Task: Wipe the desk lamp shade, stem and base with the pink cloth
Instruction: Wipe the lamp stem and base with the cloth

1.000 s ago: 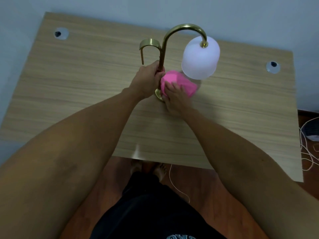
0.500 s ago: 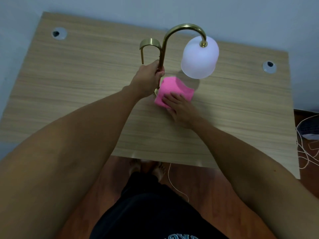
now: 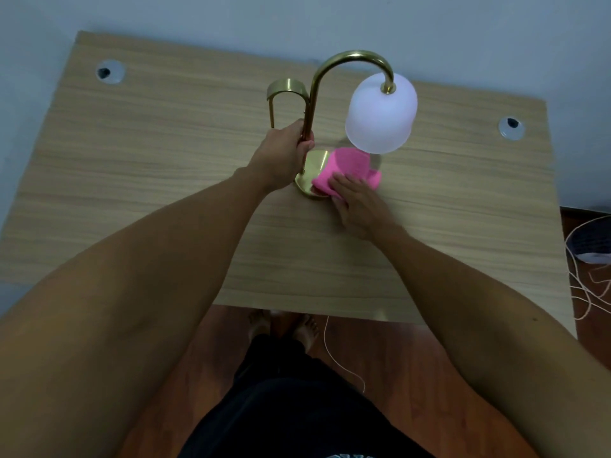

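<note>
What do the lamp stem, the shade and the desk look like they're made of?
Stem: probably metal, polished brass-coloured finish, with bright highlights along the curve. Shade: frosted white glass or plastic, matte and translucent; cannot tell which. Desk: light wood-grain surface, likely laminate.

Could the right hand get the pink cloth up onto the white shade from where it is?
Probably yes. The right hand presses the pink cloth on the brass base, and the white shade hangs just above with nothing between. The left hand grips the stem off to the side.
</note>
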{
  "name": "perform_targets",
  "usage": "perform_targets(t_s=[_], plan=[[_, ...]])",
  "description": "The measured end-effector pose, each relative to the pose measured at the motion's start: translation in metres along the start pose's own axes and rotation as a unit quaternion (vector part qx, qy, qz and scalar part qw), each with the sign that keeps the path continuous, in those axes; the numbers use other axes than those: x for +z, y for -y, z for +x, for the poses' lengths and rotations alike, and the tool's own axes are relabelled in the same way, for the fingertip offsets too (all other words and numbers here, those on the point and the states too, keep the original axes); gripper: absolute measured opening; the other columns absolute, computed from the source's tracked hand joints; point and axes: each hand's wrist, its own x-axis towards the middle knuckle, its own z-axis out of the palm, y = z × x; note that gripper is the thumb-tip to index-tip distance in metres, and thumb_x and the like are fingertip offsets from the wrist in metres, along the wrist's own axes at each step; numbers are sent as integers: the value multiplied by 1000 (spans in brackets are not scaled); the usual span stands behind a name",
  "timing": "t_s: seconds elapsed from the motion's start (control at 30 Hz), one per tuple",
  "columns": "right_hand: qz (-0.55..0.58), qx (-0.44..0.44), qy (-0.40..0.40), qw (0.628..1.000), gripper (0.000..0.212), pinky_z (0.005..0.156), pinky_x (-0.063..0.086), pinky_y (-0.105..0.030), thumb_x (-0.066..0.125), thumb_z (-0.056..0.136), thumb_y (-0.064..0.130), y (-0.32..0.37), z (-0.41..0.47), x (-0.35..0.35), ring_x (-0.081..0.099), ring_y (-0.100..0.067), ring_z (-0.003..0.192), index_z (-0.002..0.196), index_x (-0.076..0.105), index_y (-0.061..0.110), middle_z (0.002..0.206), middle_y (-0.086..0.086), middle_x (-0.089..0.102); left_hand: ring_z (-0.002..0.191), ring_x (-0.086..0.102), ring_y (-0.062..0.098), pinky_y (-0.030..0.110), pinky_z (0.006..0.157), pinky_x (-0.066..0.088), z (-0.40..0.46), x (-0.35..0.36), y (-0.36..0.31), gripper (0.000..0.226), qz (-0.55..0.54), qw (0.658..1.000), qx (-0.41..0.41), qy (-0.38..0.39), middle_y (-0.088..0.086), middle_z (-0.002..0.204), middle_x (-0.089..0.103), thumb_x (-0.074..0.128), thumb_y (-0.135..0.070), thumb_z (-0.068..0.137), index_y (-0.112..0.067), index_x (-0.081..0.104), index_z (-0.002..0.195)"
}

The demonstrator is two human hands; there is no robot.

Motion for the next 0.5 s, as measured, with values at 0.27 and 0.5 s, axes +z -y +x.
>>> perform_targets(t_s=[0.27,0.5], plan=[[6,-43,14,999,52,130,14,-50,39,112,32,5,-19,22,26,-31,158,159,39,11,167,-13,34,88,67,29,46,83,56,0,-1,-2,13,2,1000,0,7,13,94,72,52,-20,100,-13,62,105],[34,25,5,999,53,129,9,-51,34,112,25,17,59,8,16,-38,159,163,28,12,171,-14,27,85,66,27,41,80,54,3,0,1,12,10,1000,14,6,12,93,71,52,-18,100,-12,61,106]])
